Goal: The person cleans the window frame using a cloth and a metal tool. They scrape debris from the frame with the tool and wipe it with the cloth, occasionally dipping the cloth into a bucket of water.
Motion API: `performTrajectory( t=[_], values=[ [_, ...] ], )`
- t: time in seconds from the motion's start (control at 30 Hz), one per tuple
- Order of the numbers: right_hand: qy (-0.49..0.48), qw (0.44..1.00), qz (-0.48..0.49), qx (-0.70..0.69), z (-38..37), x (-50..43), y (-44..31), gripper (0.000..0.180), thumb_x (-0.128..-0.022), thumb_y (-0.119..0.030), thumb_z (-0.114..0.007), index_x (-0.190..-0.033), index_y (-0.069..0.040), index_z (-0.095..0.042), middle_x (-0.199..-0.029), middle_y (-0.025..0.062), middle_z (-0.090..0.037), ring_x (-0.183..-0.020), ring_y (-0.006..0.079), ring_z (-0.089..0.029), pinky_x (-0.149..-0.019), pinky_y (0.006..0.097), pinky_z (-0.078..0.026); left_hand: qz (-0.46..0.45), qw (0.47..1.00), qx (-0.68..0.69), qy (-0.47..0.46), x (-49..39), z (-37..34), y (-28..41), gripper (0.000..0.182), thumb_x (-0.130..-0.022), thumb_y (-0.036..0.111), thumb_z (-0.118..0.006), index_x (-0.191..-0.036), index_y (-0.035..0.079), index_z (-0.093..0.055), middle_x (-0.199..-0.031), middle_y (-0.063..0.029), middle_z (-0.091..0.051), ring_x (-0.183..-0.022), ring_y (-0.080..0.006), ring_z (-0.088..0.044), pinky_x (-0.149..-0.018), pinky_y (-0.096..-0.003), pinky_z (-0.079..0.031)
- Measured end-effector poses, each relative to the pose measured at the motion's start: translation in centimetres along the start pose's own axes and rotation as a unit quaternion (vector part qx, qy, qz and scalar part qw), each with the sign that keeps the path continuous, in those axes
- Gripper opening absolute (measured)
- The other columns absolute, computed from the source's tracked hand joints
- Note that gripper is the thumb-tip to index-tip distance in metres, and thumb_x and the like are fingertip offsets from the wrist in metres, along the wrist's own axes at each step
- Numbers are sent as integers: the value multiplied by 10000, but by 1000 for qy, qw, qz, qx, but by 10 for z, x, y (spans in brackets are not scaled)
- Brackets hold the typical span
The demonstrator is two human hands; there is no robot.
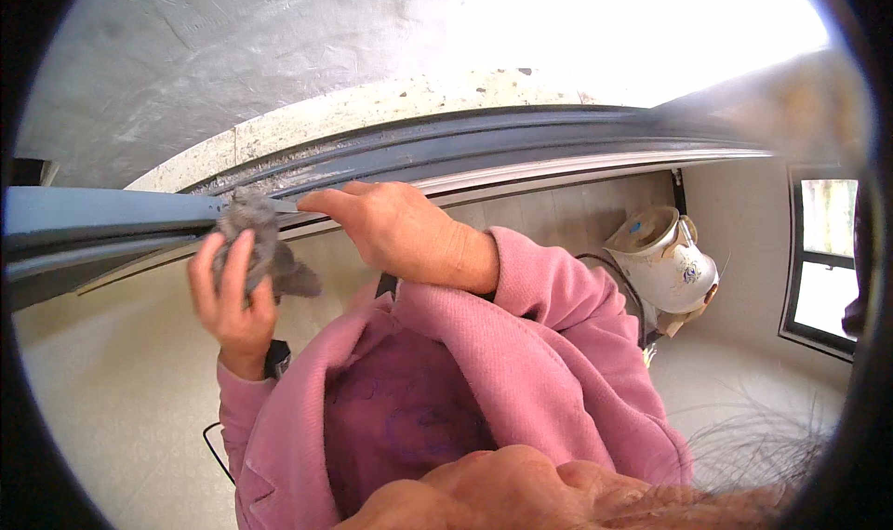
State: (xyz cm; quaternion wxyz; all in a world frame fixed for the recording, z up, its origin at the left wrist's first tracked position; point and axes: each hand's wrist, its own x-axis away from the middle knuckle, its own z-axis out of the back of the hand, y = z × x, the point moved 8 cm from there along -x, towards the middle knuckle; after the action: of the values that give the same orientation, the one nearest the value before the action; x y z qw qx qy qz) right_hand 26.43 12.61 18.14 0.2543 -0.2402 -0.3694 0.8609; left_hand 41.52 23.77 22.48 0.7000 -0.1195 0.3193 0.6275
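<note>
My left hand is closed around a crumpled, dirty grey cloth, part of which hangs down beside the palm. The cloth presses against the end of a blue-grey metal sash, where it meets the sliding-window track. Just right of it, my right hand pinches a thin, flat, pale blade-like tool. The tool's tip reaches the cloth and the track; its far end is hidden by the cloth, its handle by my fingers. Pale dust and grit lie in the track near both hands.
A speckled stone sill runs outside the track, with a rough grey surface beyond. A white patterned ceramic pot stands on the floor to the right. A dark-framed window is in the right wall.
</note>
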Motion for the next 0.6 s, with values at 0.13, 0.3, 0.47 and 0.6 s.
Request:
performTrajectory(
  t=[0.13, 0.3, 0.47, 0.6],
  values=[
    [-25, 1000, -8, -5, 9, 16, 2, 410, -848, -23, -592, -1248, -97, -646, -919, 184, -694, -848, 406, -672, -725, 482, -543, 24, 998, -2, 59, 3, 20, 0, 494, -707, -85, -639, -1184, 17, -710, -1230, -207, -595, -1106, -358, -607, -922, -431, -515],
    [37, 998, -51, -8, 82, 70, 28, 449, -841, 33, -596, -1272, -88, -636, -914, 186, -671, -785, 377, -626, -700, 434, -521, -8, 998, -8, 66, -27, -2, 25, 467, -715, -99, -653, -1152, 46, -727, -1215, -170, -603, -1061, -341, -603, -920, -419, -497],
    [117, 977, -173, 30, 152, 154, 65, 375, -907, 56, -552, -1244, -70, -659, -959, 208, -692, -755, 362, -661, -688, 386, -531, -81, 992, 58, 78, -60, -36, 72, 533, -623, -31, -691, -1141, 82, -740, -1201, -152, -600, -1011, -322, -589, -877, -409, -489],
    [151, 958, -243, 12, 177, 193, 75, 394, -900, 91, -548, -1241, -64, -673, -824, 146, -631, -625, 210, -533, -609, 304, -471, -145, 987, 66, 11, -77, -80, 120, 561, -619, 46, -755, -1174, 123, -723, -1212, -117, -587, -982, -314, -574, -822, -425, -481]
  ],
)
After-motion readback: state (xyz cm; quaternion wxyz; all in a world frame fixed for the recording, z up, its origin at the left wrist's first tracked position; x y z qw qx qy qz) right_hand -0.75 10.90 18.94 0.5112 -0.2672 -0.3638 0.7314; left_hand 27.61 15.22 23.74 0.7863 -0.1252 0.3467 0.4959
